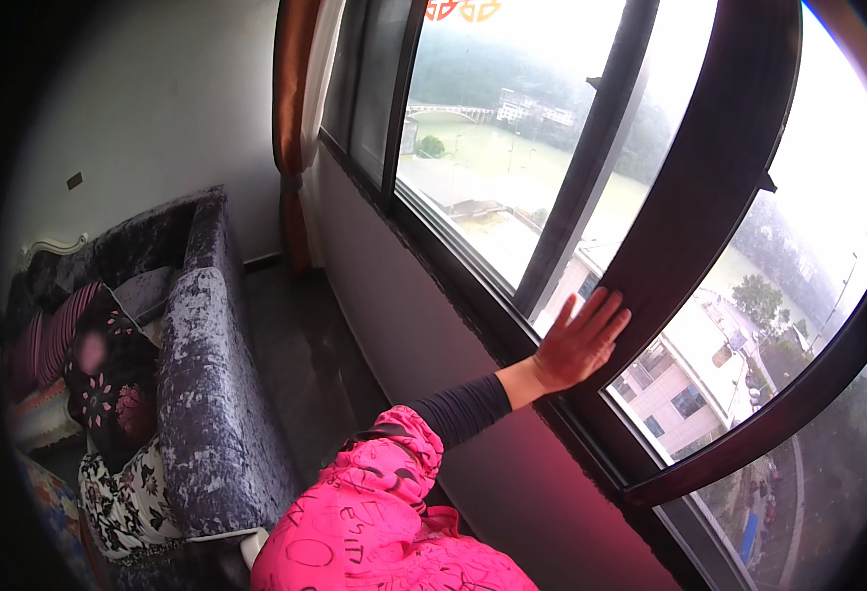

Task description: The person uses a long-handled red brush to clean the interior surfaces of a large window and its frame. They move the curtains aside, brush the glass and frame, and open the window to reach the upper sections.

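Observation:
My left hand is spread flat against the lower part of a wide dark window frame post. Its back faces me, the fingers are apart and nothing is held in it. A dark cuff and a bright pink sleeve with printed black marks cover the arm. Behind the fingers, a narrower sash upright stands to the left of the post. Glass panes lie on both sides. The dark sill rail runs below the hand. My right hand is out of view.
A grey crushed-velvet sofa stands at left, holding a dark floral cushion or cloth and a black-and-white patterned cushion. An orange-brown curtain hangs in the corner. Dark floor separates sofa and window wall. Buildings lie far below outside.

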### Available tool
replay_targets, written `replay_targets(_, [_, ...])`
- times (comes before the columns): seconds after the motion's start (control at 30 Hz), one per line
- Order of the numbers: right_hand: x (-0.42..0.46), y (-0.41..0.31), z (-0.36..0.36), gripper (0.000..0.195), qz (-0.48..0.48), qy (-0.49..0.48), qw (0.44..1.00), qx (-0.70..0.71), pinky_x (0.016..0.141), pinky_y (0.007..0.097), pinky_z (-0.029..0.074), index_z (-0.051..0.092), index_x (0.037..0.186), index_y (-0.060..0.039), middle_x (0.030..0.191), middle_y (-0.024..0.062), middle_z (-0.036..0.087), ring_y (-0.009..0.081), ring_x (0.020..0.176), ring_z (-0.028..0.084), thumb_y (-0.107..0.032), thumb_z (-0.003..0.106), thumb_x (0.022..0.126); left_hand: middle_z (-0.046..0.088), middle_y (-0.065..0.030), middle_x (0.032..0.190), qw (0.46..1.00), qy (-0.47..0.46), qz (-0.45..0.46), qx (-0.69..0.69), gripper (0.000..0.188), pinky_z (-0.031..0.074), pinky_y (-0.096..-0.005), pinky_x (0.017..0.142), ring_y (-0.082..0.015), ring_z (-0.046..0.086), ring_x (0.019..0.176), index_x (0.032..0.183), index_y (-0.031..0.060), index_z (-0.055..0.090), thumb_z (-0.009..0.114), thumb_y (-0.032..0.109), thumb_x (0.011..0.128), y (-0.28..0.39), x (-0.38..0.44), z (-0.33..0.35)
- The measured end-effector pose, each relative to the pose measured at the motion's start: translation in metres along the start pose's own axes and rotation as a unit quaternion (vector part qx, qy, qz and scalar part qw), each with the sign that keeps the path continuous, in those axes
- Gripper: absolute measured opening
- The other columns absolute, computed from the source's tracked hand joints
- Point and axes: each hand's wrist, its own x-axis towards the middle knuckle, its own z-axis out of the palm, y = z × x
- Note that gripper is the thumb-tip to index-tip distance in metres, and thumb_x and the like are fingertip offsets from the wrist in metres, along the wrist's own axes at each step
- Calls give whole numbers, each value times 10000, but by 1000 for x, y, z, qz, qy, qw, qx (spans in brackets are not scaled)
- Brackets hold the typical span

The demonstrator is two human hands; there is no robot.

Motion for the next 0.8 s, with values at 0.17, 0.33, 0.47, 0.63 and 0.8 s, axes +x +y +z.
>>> replay_targets(0.17, [1,1,52,167,-82,47,994,46,345,188,231,368,732,-109,485,-50,252,62,374,245,-168,469,851,406,-153,1310,997,16,-12,77,540,151,-481,1033,-301,387,1216,1308,51,352,529,181,815,-65,-8,-7])
replay_targets(0.33, [-2,2,54,180,-87,18,992,89,324,189,242,370,725,-102,478,-43,260,58,353,238,-131,479,865,369,-158,1337,988,2,-49,144,567,217,-470,1013,-300,376,1225,1329,46,316,533,150,815,-117,-12,-15])
replay_targets(0.47, [-6,-2,69,196,-85,13,991,101,333,192,240,374,703,-106,476,-41,257,59,358,231,-107,494,858,332,-164,1358,989,5,-53,140,575,289,-431,994,-315,351,1239,1337,38,292,528,128,819,-164,-14,-17])
replay_targets(0.63, [-16,-1,81,186,-88,-15,990,110,326,187,256,398,728,-99,489,-31,277,59,364,253,-124,529,858,321,-153,1368,982,-3,-72,175,591,316,-440,980,-310,356,1235,1353,64,263,521,155,830,-205,-17,-24])
replay_targets(0.8, [-27,1,87,153,-81,-34,992,93,325,186,288,407,761,-96,494,-22,308,57,363,278,-106,525,858,300,-103,1391,971,-41,-81,219,618,277,-477,992,-246,322,1266,1369,100,221,521,195,838,-238,-18,-33])
